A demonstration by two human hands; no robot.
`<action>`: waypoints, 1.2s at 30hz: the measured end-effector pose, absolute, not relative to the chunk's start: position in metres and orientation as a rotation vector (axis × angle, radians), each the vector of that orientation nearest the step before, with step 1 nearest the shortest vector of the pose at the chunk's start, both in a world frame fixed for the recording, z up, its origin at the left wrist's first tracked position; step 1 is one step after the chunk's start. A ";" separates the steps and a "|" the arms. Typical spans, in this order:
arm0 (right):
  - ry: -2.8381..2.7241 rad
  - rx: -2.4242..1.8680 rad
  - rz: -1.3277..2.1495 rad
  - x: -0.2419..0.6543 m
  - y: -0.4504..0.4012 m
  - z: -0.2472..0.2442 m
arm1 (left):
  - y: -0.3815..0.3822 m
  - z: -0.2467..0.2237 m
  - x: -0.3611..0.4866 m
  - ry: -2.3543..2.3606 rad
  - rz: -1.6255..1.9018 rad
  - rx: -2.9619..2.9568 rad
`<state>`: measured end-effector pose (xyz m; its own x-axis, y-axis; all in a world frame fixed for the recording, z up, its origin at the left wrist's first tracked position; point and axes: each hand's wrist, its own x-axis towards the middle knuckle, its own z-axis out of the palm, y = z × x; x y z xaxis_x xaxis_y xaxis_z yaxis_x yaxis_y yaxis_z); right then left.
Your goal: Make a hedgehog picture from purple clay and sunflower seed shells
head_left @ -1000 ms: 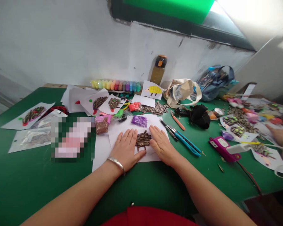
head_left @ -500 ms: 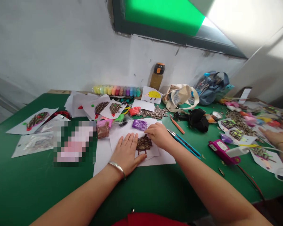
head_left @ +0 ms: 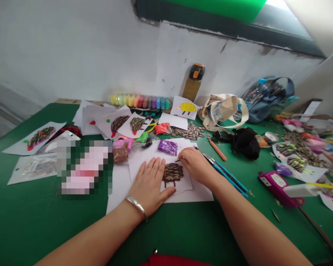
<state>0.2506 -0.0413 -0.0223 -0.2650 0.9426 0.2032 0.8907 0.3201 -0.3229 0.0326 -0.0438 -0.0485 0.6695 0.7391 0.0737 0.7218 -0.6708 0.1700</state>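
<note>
- A green table [head_left: 30, 221] cluttered with craft materials was observed below a white wall.
- The left hand [head_left: 150, 184] was laid flat, fingers spread, on the paper sheet [head_left: 183, 183] at near centre.
- The right hand [head_left: 195, 164] was curled, fingertips pinched at the seed hedgehog [head_left: 172, 173]; a seed in its grip could not be confirmed.
- The sheet was judged light and flimsy, the seeds easily dislodged; bare margins were judged the safest hold.

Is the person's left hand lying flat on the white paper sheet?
Yes, the left hand lies flat, palm down, on the white paper sheet.
</note>
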 end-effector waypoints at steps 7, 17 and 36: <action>-2.257 -1.610 0.219 0.247 -0.048 -0.017 | -0.044 -0.049 0.032 1.206 0.200 2.760; -2.226 -1.470 0.279 0.250 -0.038 -0.033 | -0.045 -0.052 0.032 1.200 0.265 2.763; -2.246 -1.431 0.224 0.250 -0.036 -0.033 | -0.044 -0.049 0.032 1.199 0.259 2.741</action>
